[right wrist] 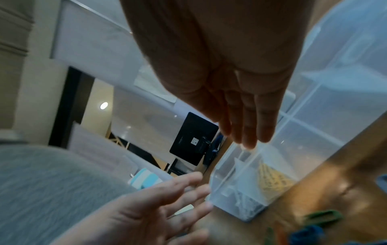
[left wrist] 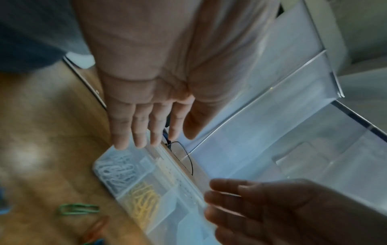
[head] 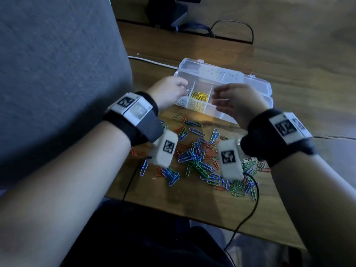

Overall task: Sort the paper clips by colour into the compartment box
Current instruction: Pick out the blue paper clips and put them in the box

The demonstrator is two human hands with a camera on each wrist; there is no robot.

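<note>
The clear compartment box (head: pixel 221 115) lies open on the wooden table, its lid (head: pixel 256 81) folded back. White clips (head: pixel 182 100) fill its left end compartment and yellow clips (head: pixel 199 99) the one beside it. My left hand (head: pixel 169 91) hovers over the white compartment with straight fingers (left wrist: pixel 144 132), holding nothing. My right hand (head: pixel 237 102) is above the box's middle, its fingers (right wrist: pixel 247 126) also straight and empty. A loose pile of blue, green and red clips (head: pixel 198 157) lies nearer to me than the box.
A grey padded panel (head: pixel 57 74) stands close on the left. A black cable (head: pixel 248 214) runs from the clip pile over the table's front edge. A white cable (head: pixel 154 62) lies behind the box. A dark monitor base (head: pixel 167 10) stands at the back.
</note>
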